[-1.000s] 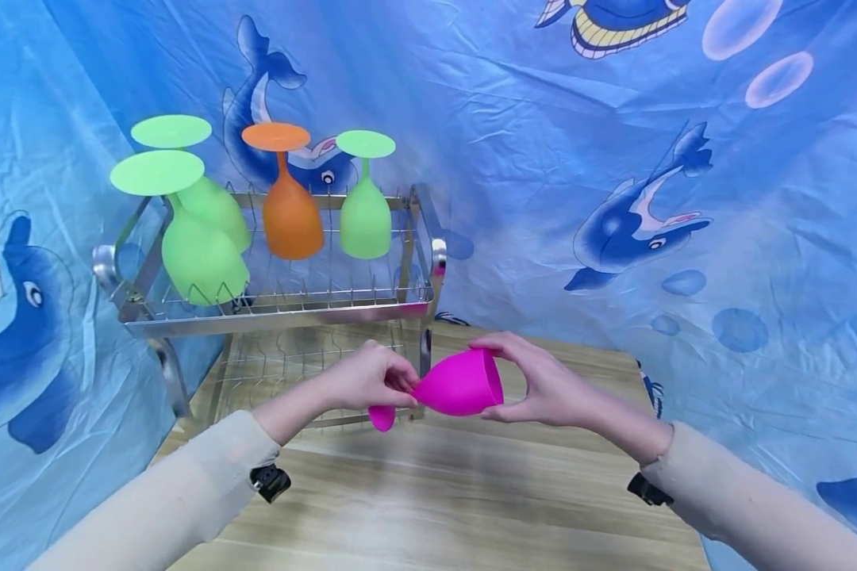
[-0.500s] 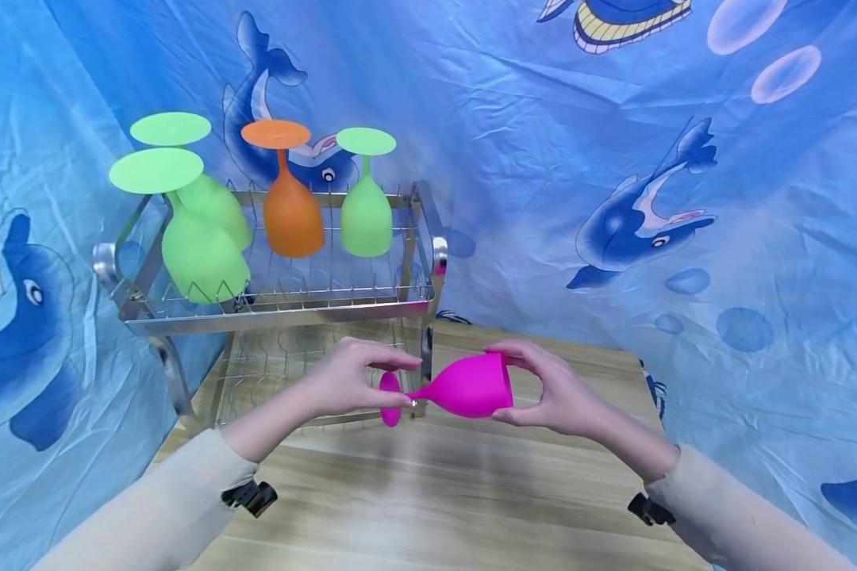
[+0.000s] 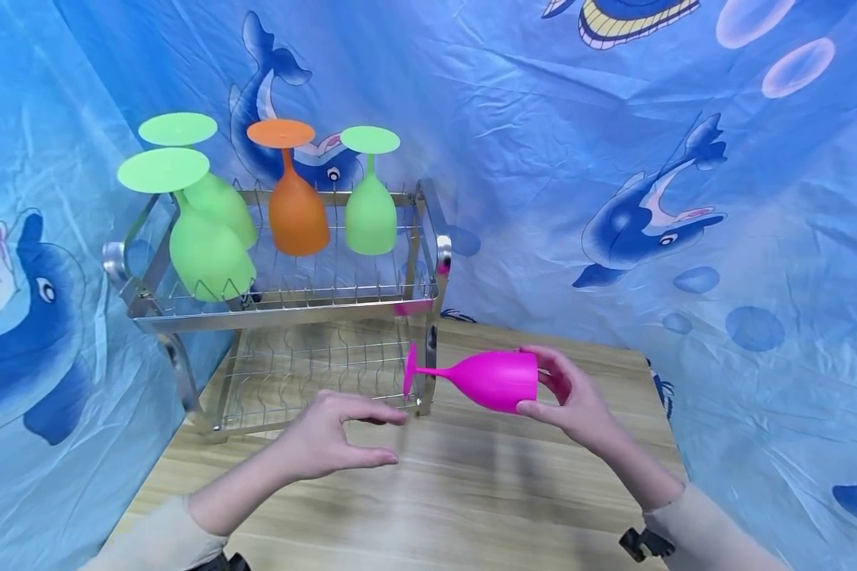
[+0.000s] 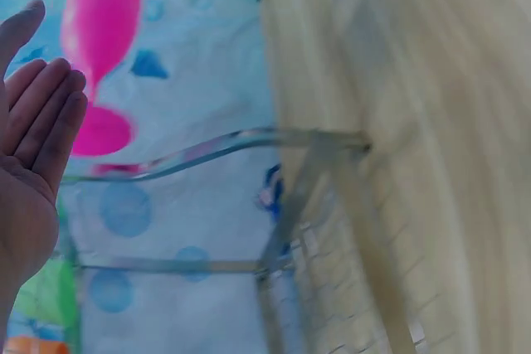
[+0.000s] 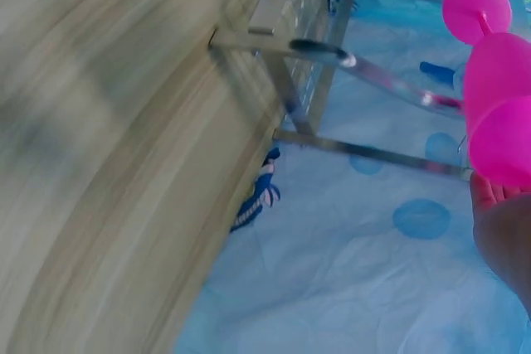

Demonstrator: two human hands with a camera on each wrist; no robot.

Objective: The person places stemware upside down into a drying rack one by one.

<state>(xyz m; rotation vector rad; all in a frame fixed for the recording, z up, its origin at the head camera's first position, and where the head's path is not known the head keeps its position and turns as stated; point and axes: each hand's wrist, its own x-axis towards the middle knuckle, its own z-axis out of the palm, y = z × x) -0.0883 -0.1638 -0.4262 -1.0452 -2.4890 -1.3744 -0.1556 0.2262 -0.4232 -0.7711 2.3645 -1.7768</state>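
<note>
A bright pink wine glass (image 3: pixel 496 381) lies sideways in the air over the table, its round foot pointing left toward the rack. My right hand (image 3: pixel 574 404) grips it by the bowl near the rim, thumb in front and fingers behind. Apart from the glass, my left hand (image 3: pixel 328 440) is below and left of the foot, fingers and thumb spread with nothing between them. The left wrist view shows that palm (image 4: pixel 29 196) with its fingers straight. In the right wrist view the pink glass (image 5: pixel 498 80) shows its open mouth, and only part of the hand appears.
A two-tier metal dish rack (image 3: pixel 286 317) stands at the back left. Upside down on its top tier are an orange wine glass (image 3: pixel 298 214), a green wine glass (image 3: pixel 371 218) and two overlapping green ones (image 3: pixel 210 254). A blue dolphin-print curtain (image 3: pixel 514 159) surrounds the wooden table (image 3: pixel 457 492).
My left hand has let go of the pink glass's stem and drawn down and left. My right hand has carried the glass slightly right, and its foot has risen.
</note>
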